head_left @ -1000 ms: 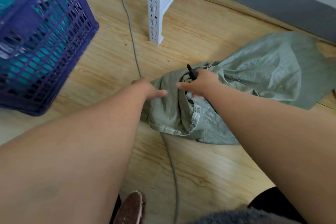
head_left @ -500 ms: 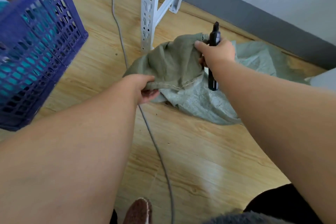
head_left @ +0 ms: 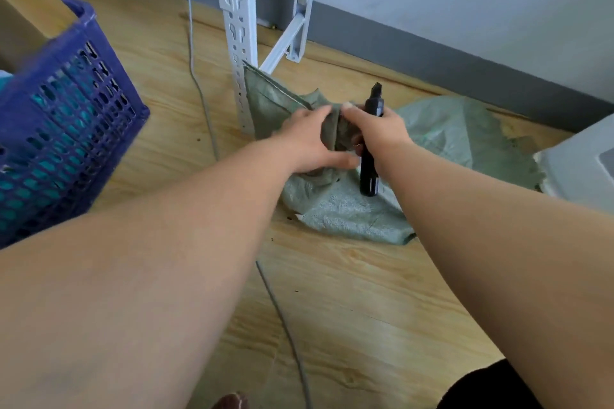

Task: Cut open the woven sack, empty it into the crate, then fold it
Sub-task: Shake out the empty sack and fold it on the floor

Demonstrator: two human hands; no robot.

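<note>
The green woven sack lies flat and limp on the wooden floor, with one end bunched and lifted between my hands. My left hand grips that bunched fold from the left. My right hand pinches the same fold and also holds a black utility knife upright, its tip pointing up. The blue plastic crate stands at the left with teal contents showing through its lattice wall.
A white metal shelf upright with a diagonal brace stands just behind the sack. A grey cable runs along the floor under my arms. A pale bin sits at the right edge, a cardboard box behind the crate.
Both hands lifted the sack's end off the floor and came together, so the fold is now bunched between them. The view tilted up toward the wall.
</note>
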